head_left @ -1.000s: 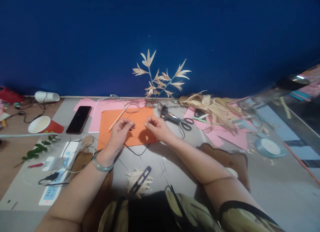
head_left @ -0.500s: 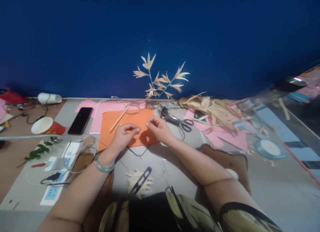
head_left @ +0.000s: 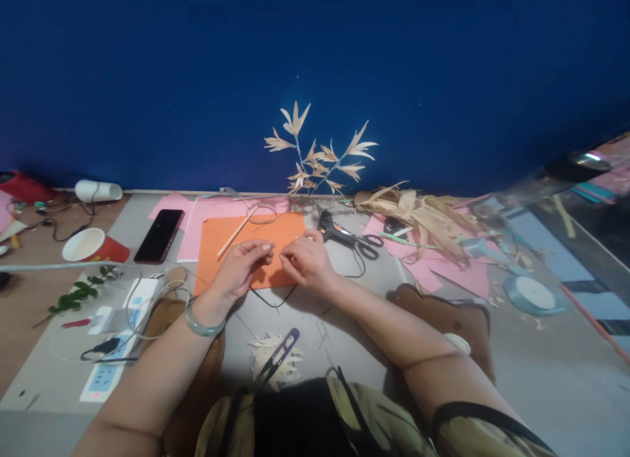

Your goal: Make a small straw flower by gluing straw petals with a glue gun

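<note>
Over the orange paper (head_left: 216,237), my left hand (head_left: 241,266) pinches something too small to make out between thumb and forefinger. My right hand (head_left: 308,260) is close beside it, fingers curled together; whatever they hold, if anything, is hidden. A thin wooden stick (head_left: 237,231) lies on the orange paper beyond my left hand. Right of my right hand are a black glue gun (head_left: 337,230) and dark-handled scissors (head_left: 370,247). Nearer my body, purple thread snips (head_left: 280,355) rest on a small heap of pale cut pieces (head_left: 260,358).
Branches with pale husk-like leaves (head_left: 315,158) stand at the blue wall. Dried husks (head_left: 418,214) and a ribbon spool (head_left: 534,294) lie right. On the left are a phone (head_left: 159,236), a red paper cup (head_left: 111,248), a green sprig (head_left: 79,296) and a power strip (head_left: 105,371) with cables.
My right hand has turned and moved slightly left and down, its fingers curling more. The left thumb and forefinger have shifted slightly upward, and the hands' fingertips are closer together.
</note>
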`<state>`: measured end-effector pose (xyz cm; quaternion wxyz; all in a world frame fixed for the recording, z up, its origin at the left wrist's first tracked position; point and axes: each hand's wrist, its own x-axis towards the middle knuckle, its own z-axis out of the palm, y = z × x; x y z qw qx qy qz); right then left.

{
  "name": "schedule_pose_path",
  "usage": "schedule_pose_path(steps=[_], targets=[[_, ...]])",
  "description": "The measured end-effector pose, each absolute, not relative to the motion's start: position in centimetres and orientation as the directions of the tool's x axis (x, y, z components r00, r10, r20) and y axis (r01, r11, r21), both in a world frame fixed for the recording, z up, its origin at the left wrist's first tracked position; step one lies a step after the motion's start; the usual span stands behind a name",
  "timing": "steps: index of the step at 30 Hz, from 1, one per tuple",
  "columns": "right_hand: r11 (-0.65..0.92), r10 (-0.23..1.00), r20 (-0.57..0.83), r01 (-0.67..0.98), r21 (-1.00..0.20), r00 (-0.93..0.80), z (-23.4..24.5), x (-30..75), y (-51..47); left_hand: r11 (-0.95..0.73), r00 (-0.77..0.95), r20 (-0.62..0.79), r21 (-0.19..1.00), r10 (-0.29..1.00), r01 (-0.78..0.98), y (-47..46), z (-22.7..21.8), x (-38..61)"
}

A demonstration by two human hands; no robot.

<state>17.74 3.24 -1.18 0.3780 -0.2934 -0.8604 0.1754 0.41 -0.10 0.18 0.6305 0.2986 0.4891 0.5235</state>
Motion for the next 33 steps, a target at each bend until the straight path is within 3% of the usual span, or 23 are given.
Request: schedule_pose_path(steps=[3, 6, 10, 13, 16, 22, 27, 33], targets=[[0.815, 0.575, 0.549, 0.364, -0.451, -0.607, -1.3, 17.9, 3.5, 0.17, -0.085, -0.188, 0.967, 0.978, -0.19, -0.2, 0.2, 0.6], [0.806, 0.578, 0.526, 0.333, -0.489, -0.624, -1.2, 17.9, 3.6, 0.06, -0.069, -0.061, 0.998, 0.996, -0.004, -0.3, 0.5, 0.7], [0.701, 0.674, 0.479, 0.283, -0.655, -0.563, -0.7, 17.7, 3.5, -0.01, 0.018, 0.007, 0.991, 1.0, 0.133, -0.4, 0.8, 0.5], [0.497, 0.797, 0.337, 0.229, -0.837, -0.501, -0.3, 17.5, 3.2, -0.027, 0.034, 0.022, 0.986, 0.999, 0.162, -0.4, 0.6, 0.4], [0.343, 0.835, 0.221, 0.163, -0.925, -0.504, 0.1, 17.4, 3.0, -0.045, 0.018, 0.043, 0.99, 0.999, 0.133, -0.3, 0.3, 0.4], [0.385, 0.814, 0.266, 0.136, -0.913, -0.517, -0.1, 17.4, 3.2, 0.196, 0.041, -0.194, 0.979, 0.98, -0.056, -0.4, 0.2, 0.3], [0.453, 0.765, 0.331, 0.096, -0.887, -0.552, -0.3, 17.6, 3.5, 0.438, 0.215, -0.395, 0.872, 0.893, -0.219, -0.6, 0.8, 0.0], [0.395, 0.793, 0.27, 0.122, -0.911, -0.546, -0.4, 17.6, 3.3, 0.489, 0.247, -0.437, 0.845, 0.865, -0.216, -0.7, 0.7, 0.1]])
